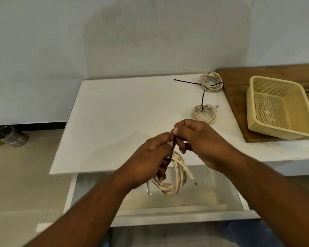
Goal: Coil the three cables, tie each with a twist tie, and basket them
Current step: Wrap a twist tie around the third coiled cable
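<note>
Your left hand (150,157) grips the cream cable coil (175,179) and pinches the black twist tie (173,145). Your right hand (202,141) pinches the tie's upper end. The coil hangs well left of the yellow mesh basket (275,107), nearer you. 2 tied coils, the far coil (211,82) and the near coil (203,114), lie left of the basket, apart from it.

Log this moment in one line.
left hand, right hand: pinch twist tie on held coil; far coil, near coil: tied; basket: empty
</note>
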